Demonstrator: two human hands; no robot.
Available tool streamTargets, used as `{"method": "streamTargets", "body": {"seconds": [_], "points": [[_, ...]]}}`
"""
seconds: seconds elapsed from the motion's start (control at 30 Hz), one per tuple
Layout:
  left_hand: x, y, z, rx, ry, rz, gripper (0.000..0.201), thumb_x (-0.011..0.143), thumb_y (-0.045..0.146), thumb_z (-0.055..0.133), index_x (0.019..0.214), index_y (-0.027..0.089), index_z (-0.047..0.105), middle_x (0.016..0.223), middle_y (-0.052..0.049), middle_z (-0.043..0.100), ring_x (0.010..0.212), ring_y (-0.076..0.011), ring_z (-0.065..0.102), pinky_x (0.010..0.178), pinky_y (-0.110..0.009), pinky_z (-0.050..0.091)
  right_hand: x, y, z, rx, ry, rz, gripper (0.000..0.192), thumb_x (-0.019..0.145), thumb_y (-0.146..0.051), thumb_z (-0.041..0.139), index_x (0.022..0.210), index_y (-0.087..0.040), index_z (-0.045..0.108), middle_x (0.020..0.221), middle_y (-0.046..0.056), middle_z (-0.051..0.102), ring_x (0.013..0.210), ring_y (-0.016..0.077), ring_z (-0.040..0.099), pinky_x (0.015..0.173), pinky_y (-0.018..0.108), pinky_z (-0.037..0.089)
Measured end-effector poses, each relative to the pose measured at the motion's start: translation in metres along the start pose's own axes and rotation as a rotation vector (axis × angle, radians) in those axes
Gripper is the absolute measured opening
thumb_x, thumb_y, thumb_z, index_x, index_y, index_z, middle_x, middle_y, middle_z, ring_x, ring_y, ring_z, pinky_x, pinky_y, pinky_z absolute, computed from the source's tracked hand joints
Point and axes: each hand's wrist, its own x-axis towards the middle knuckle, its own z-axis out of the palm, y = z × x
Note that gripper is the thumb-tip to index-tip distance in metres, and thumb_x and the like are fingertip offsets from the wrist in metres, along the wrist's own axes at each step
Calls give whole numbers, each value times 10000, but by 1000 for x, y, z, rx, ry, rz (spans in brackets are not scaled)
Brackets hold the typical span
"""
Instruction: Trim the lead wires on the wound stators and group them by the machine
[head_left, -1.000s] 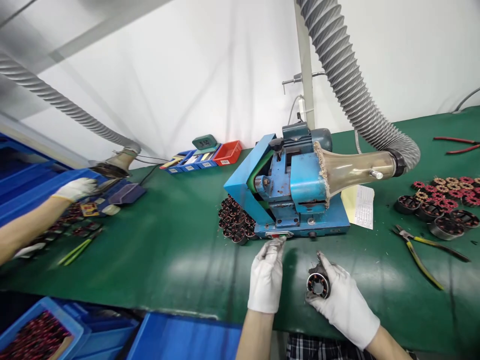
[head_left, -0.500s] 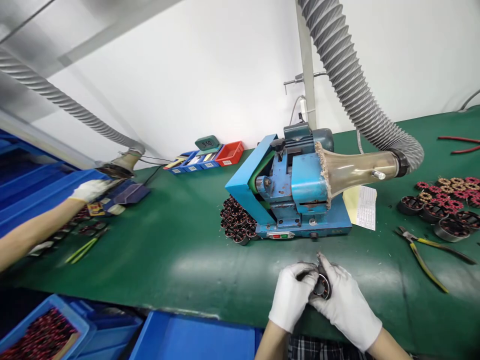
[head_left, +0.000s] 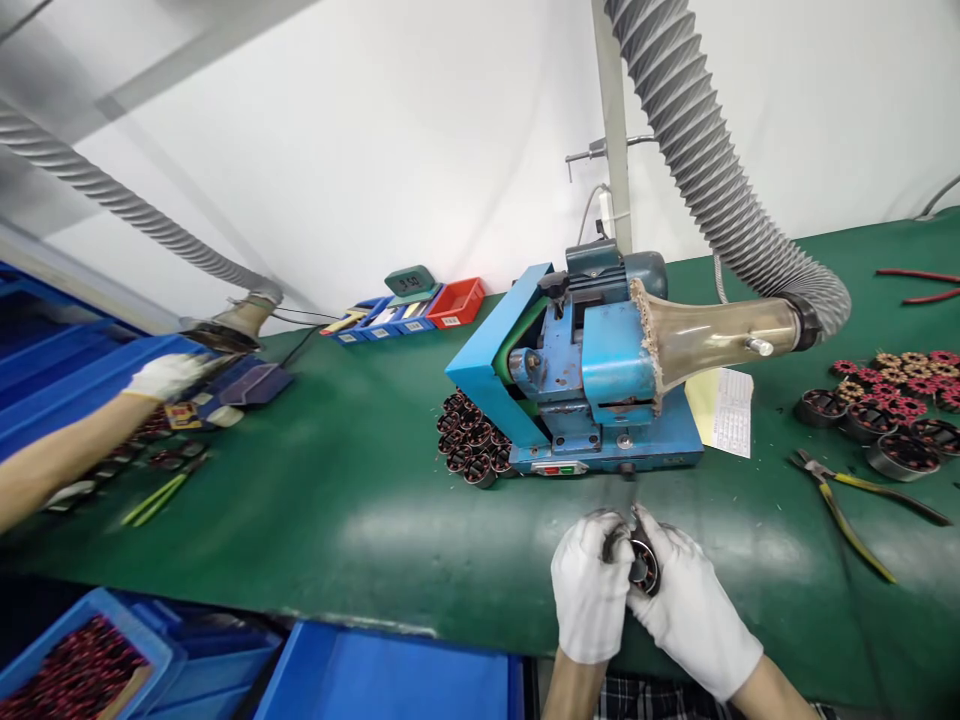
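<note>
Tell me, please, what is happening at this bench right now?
A person in white gloves holds a small round motor stator in both hands, left hand and right hand, just in front of the blue machine on the green bench. A co-worker's gloved hand works at far left.

- A blue bench machine point(head_left: 592, 380) stands mid-table, a grey ribbed hose point(head_left: 705, 160) feeding its clear funnel.
- Dark wound stators point(head_left: 472, 440) cluster at its left foot.
- Yellow-handled pliers point(head_left: 847, 500) lie right.
- A co-worker's gloved hand point(head_left: 166, 375) works far left.
</note>
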Motion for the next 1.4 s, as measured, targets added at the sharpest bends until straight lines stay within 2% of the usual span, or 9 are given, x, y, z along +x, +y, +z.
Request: {"method": "streamTargets", "body": {"seconds": [0.33,0.5,0.67,0.8,0.97,1.07,1.2,1.33,1.4], "points": [[-4,-6,6,-35,79,-81,130,736,197,587,835,221,668,926,-65,699,875,-248,635,822,-375,488,2,2,6,-9,44,-3,554,736,-214,558,1268,-71,497,1047,181,675,957,312,623,850,459,496],[1,-5,1,-75,21,-78,149,691,163,611,805,231,679,929,-52,694,904,-251,609,880,-389,448,2,-1,2,70,77,21,510,714,-240,597,1202,-99,544,1071,174,674,954,299,630,855,463,488],[13,-7,-5,-219,-138,-121,125,746,189,565,747,178,689,832,-73,701,809,-236,646,763,-337,515,10,-7,-11,148,41,31,391,645,-295,686,1013,-175,629,951,93,708,866,254,653,796,391,507],[18,-8,-12,-328,-261,-84,121,748,189,559,729,163,675,853,-76,697,827,-218,649,782,-304,512,23,-5,-17,131,-14,72,116,758,-190,553,826,-215,644,847,27,705,814,185,658,729,281,503],[16,-11,-16,-374,-282,-17,145,791,253,526,775,172,644,892,-79,666,875,-227,613,812,-330,477,32,-7,-16,-11,-52,58,154,786,-163,503,749,-204,646,773,51,699,713,212,650,644,297,482],[11,-15,-12,-380,-240,-20,167,824,290,502,785,177,618,918,-87,649,906,-233,592,836,-347,455,32,-14,-16,-125,-63,50,176,807,-168,479,742,-176,643,780,105,683,728,267,641,661,354,466],[6,-16,-7,-399,-208,-55,173,856,301,478,811,180,592,981,-95,632,956,-235,578,877,-361,438,31,-18,-14,-194,-77,69,195,804,-142,454,810,-177,645,791,101,681,700,261,648,606,332,460],[6,-13,-11,-466,-261,-97,178,858,304,482,801,175,590,1107,-108,610,1059,-247,552,946,-369,416,30,-17,-8,-198,-82,49,223,797,-147,459,899,-209,647,876,80,676,792,233,643,662,303,475],[7,-11,-14,-546,-308,-142,209,877,317,457,892,168,603,1178,-116,587,1119,-253,528,988,-379,394,29,-17,-4,-177,-74,42,230,813,-148,440,898,-206,647,882,79,672,807,227,638,691,303,479]]}}
